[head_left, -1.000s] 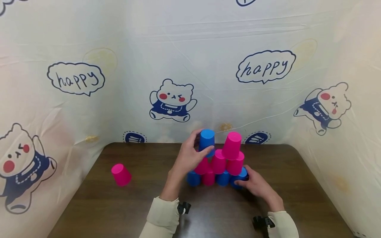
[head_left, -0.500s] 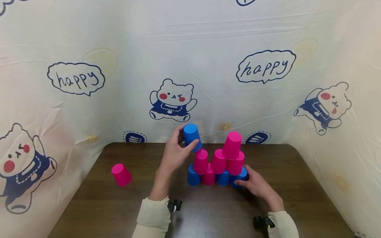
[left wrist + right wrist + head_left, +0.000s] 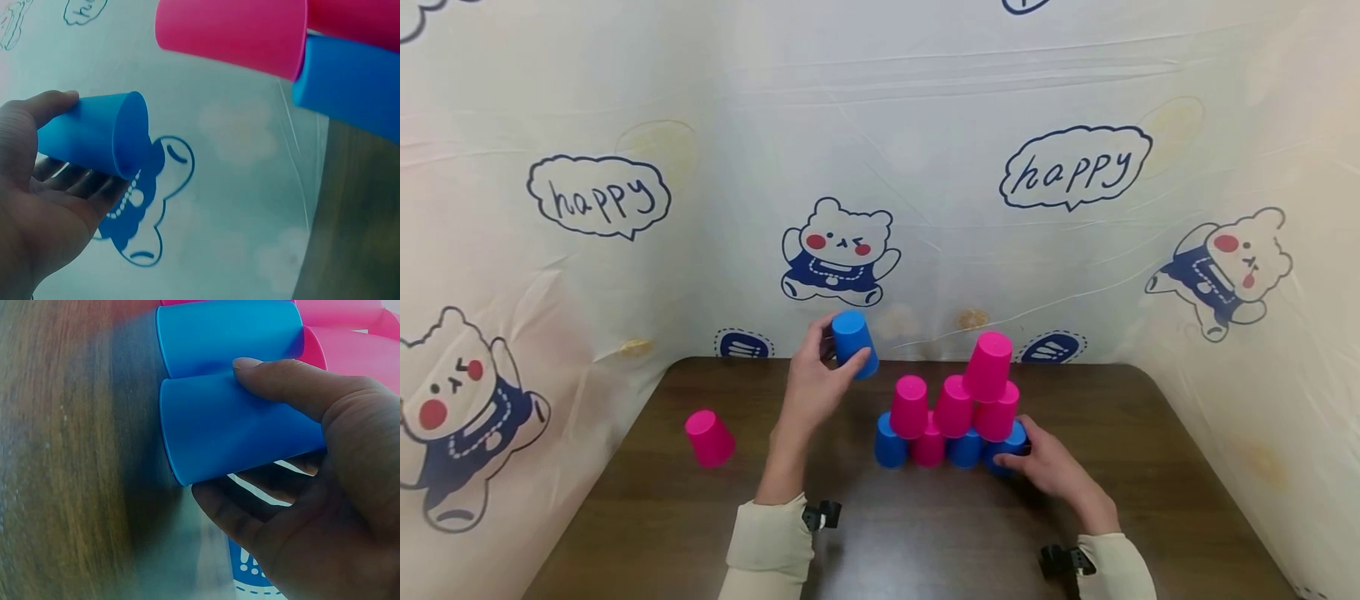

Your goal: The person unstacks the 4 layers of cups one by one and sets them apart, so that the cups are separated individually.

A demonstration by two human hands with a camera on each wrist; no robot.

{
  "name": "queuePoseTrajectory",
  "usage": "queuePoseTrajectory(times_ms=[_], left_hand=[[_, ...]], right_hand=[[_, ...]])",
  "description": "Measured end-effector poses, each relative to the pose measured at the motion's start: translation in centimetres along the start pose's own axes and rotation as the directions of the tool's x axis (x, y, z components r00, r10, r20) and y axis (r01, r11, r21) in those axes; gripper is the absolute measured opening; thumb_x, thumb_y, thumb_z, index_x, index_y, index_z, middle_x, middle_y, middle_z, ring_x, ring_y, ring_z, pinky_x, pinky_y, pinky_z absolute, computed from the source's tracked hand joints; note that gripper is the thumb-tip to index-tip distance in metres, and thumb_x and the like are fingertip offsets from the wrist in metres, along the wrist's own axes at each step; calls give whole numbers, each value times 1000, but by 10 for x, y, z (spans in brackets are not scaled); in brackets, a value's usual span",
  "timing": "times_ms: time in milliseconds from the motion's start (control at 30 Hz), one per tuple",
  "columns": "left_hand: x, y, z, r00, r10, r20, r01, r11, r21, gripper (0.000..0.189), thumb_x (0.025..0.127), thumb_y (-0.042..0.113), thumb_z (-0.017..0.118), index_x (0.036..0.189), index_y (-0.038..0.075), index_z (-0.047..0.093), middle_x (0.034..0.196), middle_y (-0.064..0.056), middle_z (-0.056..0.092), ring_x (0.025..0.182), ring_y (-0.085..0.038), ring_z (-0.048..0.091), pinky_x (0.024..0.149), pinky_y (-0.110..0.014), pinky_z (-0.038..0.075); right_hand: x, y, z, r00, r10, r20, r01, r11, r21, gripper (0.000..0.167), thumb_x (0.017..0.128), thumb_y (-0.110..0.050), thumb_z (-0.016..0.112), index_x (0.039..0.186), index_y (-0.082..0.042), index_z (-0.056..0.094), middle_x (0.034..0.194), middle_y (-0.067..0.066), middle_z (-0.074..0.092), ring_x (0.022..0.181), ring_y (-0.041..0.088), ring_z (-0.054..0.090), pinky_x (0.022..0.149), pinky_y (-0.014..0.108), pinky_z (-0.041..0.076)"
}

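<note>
My left hand (image 3: pixel 811 385) grips a blue cup (image 3: pixel 853 346) by its sides, off to the left of the stack and above the table. The left wrist view shows that cup (image 3: pixel 94 134) mouth outward, apart from the others. At the stack's right end, my right hand (image 3: pixel 1056 462) holds the bottom-row blue cup (image 3: pixel 231 428) between thumb and fingers. The bottom row mixes blue cups and one pink cup (image 3: pixel 928 442). Above it stand pink cups, with a single pink cup (image 3: pixel 988 367) on top at the right. All stacked cups are upside down.
A lone pink cup (image 3: pixel 710 439) stands on the left of the brown table (image 3: pixel 647 517). Behind the table hangs a pale printed curtain (image 3: pixel 955 192), which also runs along both sides.
My left hand has carried the blue cup leftward, away from above the upper left pink cup. The right hand keeps its hold at the stack's right end.
</note>
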State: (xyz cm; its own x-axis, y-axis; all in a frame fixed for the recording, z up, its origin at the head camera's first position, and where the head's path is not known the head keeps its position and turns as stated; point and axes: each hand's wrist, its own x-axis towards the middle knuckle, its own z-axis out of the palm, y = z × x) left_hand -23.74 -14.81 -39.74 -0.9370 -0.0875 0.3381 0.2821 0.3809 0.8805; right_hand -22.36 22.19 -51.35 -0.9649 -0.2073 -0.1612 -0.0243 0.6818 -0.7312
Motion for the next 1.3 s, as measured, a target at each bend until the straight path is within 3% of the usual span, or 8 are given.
queuePoseTrajectory(times_ms=[233,467,867,1300], left_hand=[[-1,-13,-13,998,-58,-28,58,998,3,70,94,31,81,153,20,45,155,-10,54,139,-40,56,112,-60,48],[-2,-24,-23,996,-72,-51,73,997,16,70,94,31,81,152,17,44,155,-14,53,138,-41,57,113,-59,47],[0,-47,-39,988,-130,-80,132,991,25,70,95,21,81,152,11,43,156,-20,50,140,-45,53,114,-62,45],[-6,-73,-58,959,-248,-138,251,968,2,74,96,20,79,155,8,38,160,-22,45,145,-47,46,119,-65,37]], right_hand=[[1,2,0,1000,6,-4,-6,1000,5,63,94,-32,81,144,-11,48,134,14,65,119,34,63,105,64,51],[2,1,0,1000,-10,-6,10,1000,6,62,94,-31,80,144,-10,48,134,14,65,118,33,63,105,64,51],[1,3,-1,1000,-11,0,11,1000,9,64,94,-33,80,144,-10,47,135,14,65,121,34,62,106,65,50],[1,2,0,1000,4,-2,-4,1000,9,64,93,-32,82,143,-9,49,133,14,65,118,32,63,107,65,50]])
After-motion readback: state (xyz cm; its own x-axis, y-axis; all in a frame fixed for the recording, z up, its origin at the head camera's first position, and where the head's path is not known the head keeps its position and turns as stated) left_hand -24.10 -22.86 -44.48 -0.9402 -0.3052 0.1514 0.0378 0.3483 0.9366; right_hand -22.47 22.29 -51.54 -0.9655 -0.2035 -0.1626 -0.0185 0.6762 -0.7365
